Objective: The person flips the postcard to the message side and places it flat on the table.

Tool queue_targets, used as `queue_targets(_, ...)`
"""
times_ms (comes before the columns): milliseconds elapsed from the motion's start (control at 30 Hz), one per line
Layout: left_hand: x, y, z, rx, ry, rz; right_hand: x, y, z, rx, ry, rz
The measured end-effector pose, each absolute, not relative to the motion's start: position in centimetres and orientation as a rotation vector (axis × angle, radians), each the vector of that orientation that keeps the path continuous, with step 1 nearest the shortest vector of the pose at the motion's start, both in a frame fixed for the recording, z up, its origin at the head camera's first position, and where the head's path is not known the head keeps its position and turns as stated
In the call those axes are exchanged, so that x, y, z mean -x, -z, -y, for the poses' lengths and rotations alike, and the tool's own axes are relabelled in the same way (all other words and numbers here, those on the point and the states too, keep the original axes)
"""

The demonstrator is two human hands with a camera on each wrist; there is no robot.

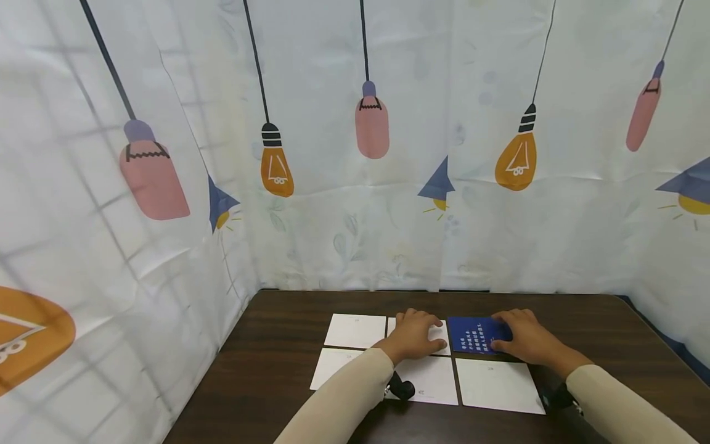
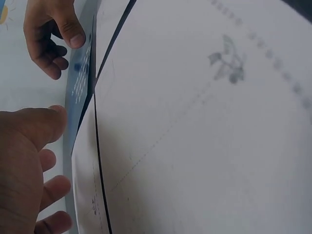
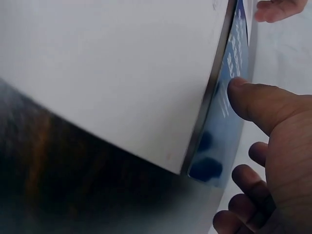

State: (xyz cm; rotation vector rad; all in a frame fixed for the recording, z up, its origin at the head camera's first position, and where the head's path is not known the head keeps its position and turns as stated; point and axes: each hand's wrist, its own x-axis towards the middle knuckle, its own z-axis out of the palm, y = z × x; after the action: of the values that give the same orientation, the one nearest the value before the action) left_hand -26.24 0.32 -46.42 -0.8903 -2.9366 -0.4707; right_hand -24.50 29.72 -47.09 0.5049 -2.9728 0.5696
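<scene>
A blue card (image 1: 468, 335) with white lines of writing lies in the back row of cards on a dark wooden table (image 1: 266, 370). Over its right end is my right hand (image 1: 524, 336), fingers loosely bent; the right wrist view has the thumb (image 3: 253, 100) overlapping the card and the other fingers spread apart from it. My left hand (image 1: 412, 336) reaches over the white card (image 1: 439, 333) in the back middle, hiding much of it. Its thumb points toward the blue card, and nothing is held between its relaxed fingers (image 2: 56, 187).
More white cards lie close by: one at the back left (image 1: 355, 331), one at the front left (image 1: 333, 362), a front middle card (image 1: 431, 377) and a front right card (image 1: 499, 383). Behind the table hangs a white curtain (image 1: 333, 246) printed with lamps.
</scene>
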Motion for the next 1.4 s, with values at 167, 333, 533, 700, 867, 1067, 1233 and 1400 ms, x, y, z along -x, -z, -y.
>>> queue_targets(167,26.5,46.7,-0.8,0.848,0.477,2.948,24.9,46.8,-30.2,-0.514,-0.547,2.986)
queue_targets(333,26.6,46.6,-1.5,0.805,0.451,2.959,25.1,46.6,-30.6,-0.497,-0.538,3.017)
queue_targets(533,26.7,46.5,-2.3,0.739,0.377,2.980,25.4,46.4,-31.0,-0.476,-0.539,3.040)
queue_targets(700,26.5,46.6,-2.6,0.729,0.392,2.988,25.5,45.7,-31.2,-0.466,-0.539,3.067)
queue_targets(867,26.7,47.0,-2.8,0.706,0.409,2.999,25.5,45.3,-31.3,-0.452,-0.517,3.109)
queue_targets(1067,26.7,47.4,-2.9,0.700,0.399,3.003,25.6,45.1,-31.4,-0.423,-0.509,3.138)
queue_targets(1233,26.5,47.5,-3.0,0.706,0.373,3.000,25.7,45.2,-31.5,-0.413,-0.499,3.155)
queue_targets(1400,26.5,47.4,-3.1,0.695,0.373,2.997,26.0,45.1,-31.8,-0.417,-0.481,3.190)
